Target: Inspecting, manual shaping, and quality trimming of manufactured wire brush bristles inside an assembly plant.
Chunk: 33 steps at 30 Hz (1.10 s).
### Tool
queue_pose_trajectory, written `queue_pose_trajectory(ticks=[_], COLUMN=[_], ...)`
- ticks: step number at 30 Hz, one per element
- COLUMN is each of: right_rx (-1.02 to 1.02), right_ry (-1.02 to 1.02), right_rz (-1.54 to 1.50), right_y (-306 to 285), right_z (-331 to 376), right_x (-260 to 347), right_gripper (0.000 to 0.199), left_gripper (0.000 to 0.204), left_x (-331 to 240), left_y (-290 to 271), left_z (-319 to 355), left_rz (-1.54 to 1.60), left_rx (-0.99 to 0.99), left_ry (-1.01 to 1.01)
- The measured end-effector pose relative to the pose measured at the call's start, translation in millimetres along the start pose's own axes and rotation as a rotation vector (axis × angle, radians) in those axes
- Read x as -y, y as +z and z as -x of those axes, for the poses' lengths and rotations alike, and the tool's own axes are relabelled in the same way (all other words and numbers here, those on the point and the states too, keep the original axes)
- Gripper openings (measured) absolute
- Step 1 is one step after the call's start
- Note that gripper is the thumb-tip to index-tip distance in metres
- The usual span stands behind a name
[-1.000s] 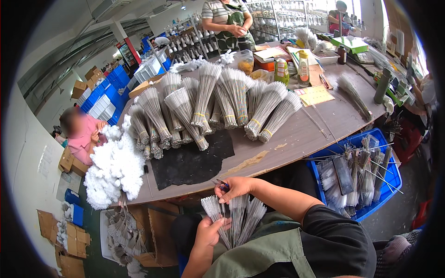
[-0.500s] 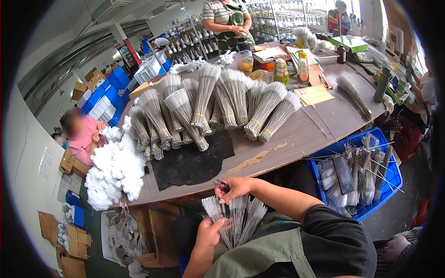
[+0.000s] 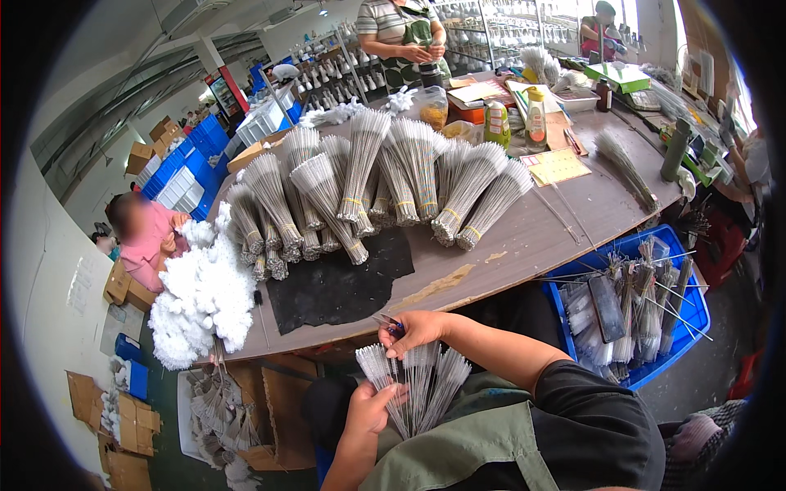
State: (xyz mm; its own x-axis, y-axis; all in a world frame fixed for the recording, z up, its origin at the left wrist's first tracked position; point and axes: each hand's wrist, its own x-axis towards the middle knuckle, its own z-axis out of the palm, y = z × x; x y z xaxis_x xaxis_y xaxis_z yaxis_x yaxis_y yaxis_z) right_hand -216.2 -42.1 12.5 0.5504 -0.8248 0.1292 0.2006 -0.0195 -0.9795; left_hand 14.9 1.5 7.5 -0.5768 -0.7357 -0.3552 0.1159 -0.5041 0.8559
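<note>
- The left hand [image 3: 370,411] is gripping some of the thin wire brushes [image 3: 446,380], and its thumb is pressing on them
- The thin wire brushes are fanning out in front of the green apron [image 3: 467,450], with their white ends pointing toward the bench [image 3: 491,278]
- The right hand [image 3: 409,333] is pinching a small pointed tool [image 3: 396,327] with dark blue on it, close to the white ends
- Lots of brush bundles [image 3: 365,172] are lying in a heap on the bench, some wearing yellow bands
- A black sheet [image 3: 344,286] is lying by the heap
- A white fluffy pile [image 3: 205,303] is sitting at the bench's left end
- A blue bin [image 3: 696,315] on the right is holding more brushes
</note>
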Motion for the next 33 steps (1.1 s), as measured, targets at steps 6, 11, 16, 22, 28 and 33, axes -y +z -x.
queue_pose_trajectory(ticks=[6, 11, 16, 22, 28, 33], right_rx=[-0.007, -0.009, -0.018, -0.008, -0.009, -0.027], right_ry=[-0.01, -0.018, -0.021, -0.012, 0.01, -0.001], right_rz=[0.007, -0.003, 0.006, -0.023, -0.02, 0.006], right_y=[-1.5, -1.9, -1.6, -0.1, 0.1, 1.6], right_z=[-0.3, 0.2, -0.7, 0.2, 0.6, 1.6], right_x=[-2.4, -4.0, -5.1, -2.2, -0.2, 1.6], right_gripper=[0.021, 0.022, 0.022, 0.02, 0.019, 0.021], left_gripper=[0.018, 0.018, 0.018, 0.017, 0.016, 0.016], left_x=[-0.5, -1.5, -2.1, -3.8, -1.9, -1.2], left_y=[1.1, 1.9, 1.9, 3.7, 1.5, 1.0], left_z=[0.7, 1.0, 0.8, 2.1, 1.4, 0.7], left_rz=[0.003, 0.009, -0.021, -0.008, 0.002, 0.008], left_rx=[0.002, 0.001, -0.008, -0.004, 0.011, 0.013], left_ry=[-0.002, -0.016, -0.017, -0.01, -0.003, -0.007])
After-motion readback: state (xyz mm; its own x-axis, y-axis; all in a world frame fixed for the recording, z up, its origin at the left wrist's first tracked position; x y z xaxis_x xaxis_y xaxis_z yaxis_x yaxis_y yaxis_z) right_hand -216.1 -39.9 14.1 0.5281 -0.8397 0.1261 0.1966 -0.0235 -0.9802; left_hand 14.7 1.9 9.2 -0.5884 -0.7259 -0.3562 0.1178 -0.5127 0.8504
